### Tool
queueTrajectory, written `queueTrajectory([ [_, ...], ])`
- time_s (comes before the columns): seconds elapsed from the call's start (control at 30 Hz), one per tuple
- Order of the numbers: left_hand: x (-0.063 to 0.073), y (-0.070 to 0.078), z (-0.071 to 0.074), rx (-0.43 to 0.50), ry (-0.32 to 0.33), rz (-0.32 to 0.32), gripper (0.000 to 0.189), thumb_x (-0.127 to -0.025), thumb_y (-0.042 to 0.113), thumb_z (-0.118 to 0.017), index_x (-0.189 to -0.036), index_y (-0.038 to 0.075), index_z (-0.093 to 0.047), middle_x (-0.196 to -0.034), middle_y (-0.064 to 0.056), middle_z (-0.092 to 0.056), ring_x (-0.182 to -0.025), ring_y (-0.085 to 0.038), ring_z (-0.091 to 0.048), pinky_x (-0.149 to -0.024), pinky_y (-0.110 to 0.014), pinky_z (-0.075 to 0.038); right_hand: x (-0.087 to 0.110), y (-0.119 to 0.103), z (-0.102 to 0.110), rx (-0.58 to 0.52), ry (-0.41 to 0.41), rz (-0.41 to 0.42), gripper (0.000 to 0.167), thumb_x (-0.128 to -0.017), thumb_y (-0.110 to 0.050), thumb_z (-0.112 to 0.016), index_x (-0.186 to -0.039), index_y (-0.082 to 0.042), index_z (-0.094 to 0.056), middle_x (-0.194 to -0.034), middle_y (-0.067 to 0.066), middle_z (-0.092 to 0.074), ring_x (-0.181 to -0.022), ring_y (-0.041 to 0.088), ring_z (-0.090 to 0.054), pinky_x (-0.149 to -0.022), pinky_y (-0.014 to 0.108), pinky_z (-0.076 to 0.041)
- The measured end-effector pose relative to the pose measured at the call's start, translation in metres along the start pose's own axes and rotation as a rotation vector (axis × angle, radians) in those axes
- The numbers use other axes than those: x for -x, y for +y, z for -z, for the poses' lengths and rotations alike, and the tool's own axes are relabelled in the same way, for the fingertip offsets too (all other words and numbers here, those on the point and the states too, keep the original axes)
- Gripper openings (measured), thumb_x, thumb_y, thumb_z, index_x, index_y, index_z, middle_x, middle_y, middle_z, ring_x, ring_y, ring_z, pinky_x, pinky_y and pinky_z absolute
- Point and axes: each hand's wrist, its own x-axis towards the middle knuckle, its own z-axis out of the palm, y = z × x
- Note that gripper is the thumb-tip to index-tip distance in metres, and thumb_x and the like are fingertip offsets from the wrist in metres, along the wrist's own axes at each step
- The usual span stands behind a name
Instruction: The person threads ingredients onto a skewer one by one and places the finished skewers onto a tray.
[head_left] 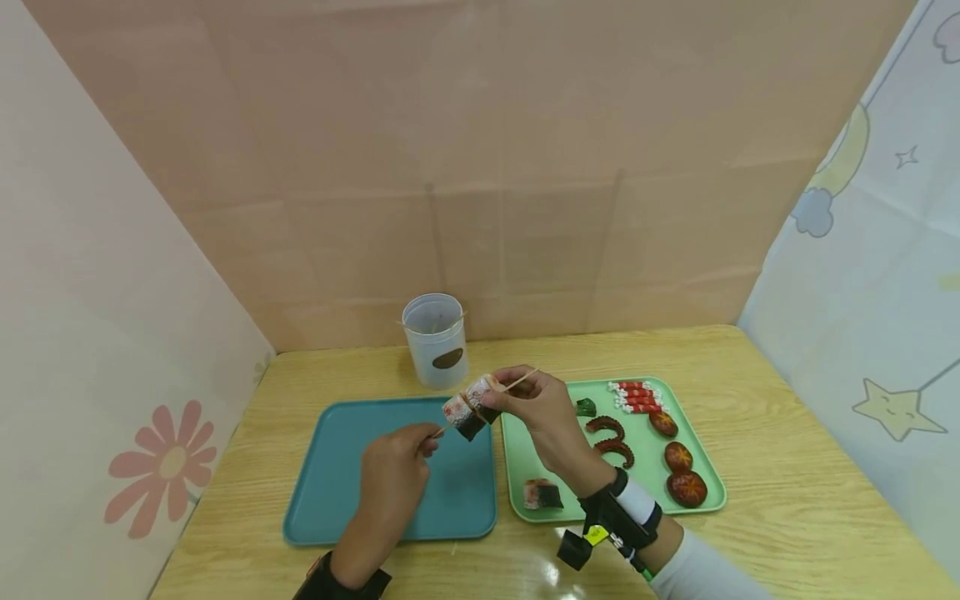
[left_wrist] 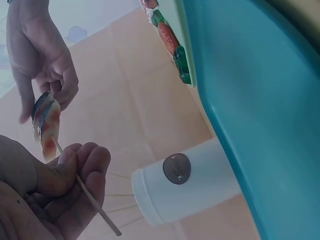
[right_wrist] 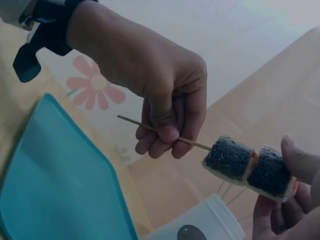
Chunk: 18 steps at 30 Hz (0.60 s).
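A thin wooden skewer (right_wrist: 197, 144) runs through two thick chunks of play fish (right_wrist: 229, 159), white and orange with dark silvery skin, threaded side by side. My left hand (head_left: 393, 471) pinches the skewer's lower part between thumb and fingers, and its blunt end sticks out past them. At the other end my right hand (head_left: 542, 417) grips the farther fish chunk with thumb and fingertips. The skewer's far end shows beyond that hand in the head view. Both hands hold it in the air over the inner edges of the two trays.
A blue tray (head_left: 352, 475) lies on the left of the wooden table. On the green tray (head_left: 570, 387) are another fish chunk (head_left: 542, 494), tentacles (head_left: 615, 450), mushrooms (head_left: 686, 489) and red-white sticks (head_left: 636, 396). A white cup (head_left: 435, 350) with skewers stands behind.
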Motion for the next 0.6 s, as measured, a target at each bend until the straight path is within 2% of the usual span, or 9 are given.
queueTrajectory([
  [0.07,0.001,-0.003,0.001,0.006,-0.003,0.016,0.042,-0.070,-0.029,-0.066,-0.087,0.006,-0.081,-0.076,-0.004,-0.078,-0.061,-0.012,-0.073,-0.051,-0.029,-0.057,-0.001,0.001,0.002,0.053,-0.042,-0.005,0.040,-0.086,-0.010,-0.084,-0.121,0.001,-0.069,-0.113,0.002,-0.066,-0.095,0.017,-0.064,-0.088,0.027,-0.057],
  [0.13,0.003,-0.006,0.003,0.008,-0.005,0.033,0.044,-0.069,-0.030,-0.063,-0.086,0.006,-0.081,-0.076,-0.004,-0.078,-0.061,-0.012,-0.073,-0.051,-0.028,-0.057,-0.001,0.002,0.008,0.188,-0.103,-0.017,0.046,-0.085,-0.018,-0.085,-0.125,-0.004,-0.068,-0.118,0.006,-0.067,-0.102,0.019,-0.065,-0.089,0.029,-0.057],
  [0.27,0.005,-0.013,0.009,0.002,-0.010,0.072,0.044,-0.069,-0.030,-0.060,-0.086,0.004,-0.081,-0.074,-0.006,-0.078,-0.061,-0.014,-0.074,-0.049,-0.026,-0.055,0.000,0.011,0.028,0.642,-0.319,-0.017,0.045,-0.085,-0.029,-0.085,-0.124,-0.011,-0.069,-0.121,0.010,-0.070,-0.113,0.027,-0.065,-0.090,0.038,-0.056],
  [0.33,0.005,-0.017,0.014,-0.004,-0.008,0.087,0.043,-0.069,-0.030,-0.059,-0.086,0.003,-0.081,-0.074,-0.006,-0.077,-0.061,-0.015,-0.074,-0.048,-0.026,-0.054,0.003,0.020,0.039,0.870,-0.435,0.030,0.041,-0.084,-0.027,-0.086,-0.118,-0.010,-0.072,-0.116,0.010,-0.072,-0.108,0.029,-0.066,-0.085,0.039,-0.056],
  [0.4,0.005,-0.020,0.018,-0.002,-0.010,0.100,0.041,-0.070,-0.030,-0.060,-0.087,0.002,-0.081,-0.075,-0.007,-0.078,-0.062,-0.016,-0.074,-0.049,-0.027,-0.055,0.006,0.031,0.050,1.025,-0.529,0.083,0.037,-0.082,-0.022,-0.087,-0.114,-0.008,-0.075,-0.109,0.009,-0.073,-0.100,0.027,-0.067,-0.081,0.036,-0.055],
  [0.47,0.005,-0.022,0.021,-0.003,-0.012,0.109,0.037,-0.073,-0.028,-0.063,-0.087,0.001,-0.081,-0.075,-0.008,-0.078,-0.062,-0.017,-0.074,-0.049,-0.030,-0.057,0.010,0.041,0.058,1.099,-0.569,0.095,0.036,-0.078,-0.018,-0.089,-0.111,-0.008,-0.077,-0.101,0.006,-0.072,-0.090,0.020,-0.065,-0.074,0.030,-0.053],
  [0.53,0.004,-0.024,0.022,-0.002,-0.019,0.121,0.032,-0.075,-0.025,-0.068,-0.088,0.001,-0.081,-0.075,-0.008,-0.078,-0.063,-0.017,-0.075,-0.050,-0.031,-0.057,0.013,0.049,0.063,1.091,-0.584,0.077,0.037,-0.075,-0.016,-0.091,-0.108,-0.007,-0.077,-0.095,0.004,-0.068,-0.082,0.014,-0.061,-0.069,0.026,-0.050],
  [0.6,0.005,-0.026,0.023,0.001,-0.024,0.134,0.028,-0.077,-0.022,-0.071,-0.088,0.001,-0.081,-0.076,-0.007,-0.078,-0.063,-0.017,-0.075,-0.050,-0.032,-0.058,0.015,0.053,0.064,1.057,-0.600,0.053,0.030,-0.074,-0.012,-0.090,-0.101,-0.009,-0.077,-0.089,0.001,-0.063,-0.076,0.008,-0.054,-0.065,0.023,-0.047],
])
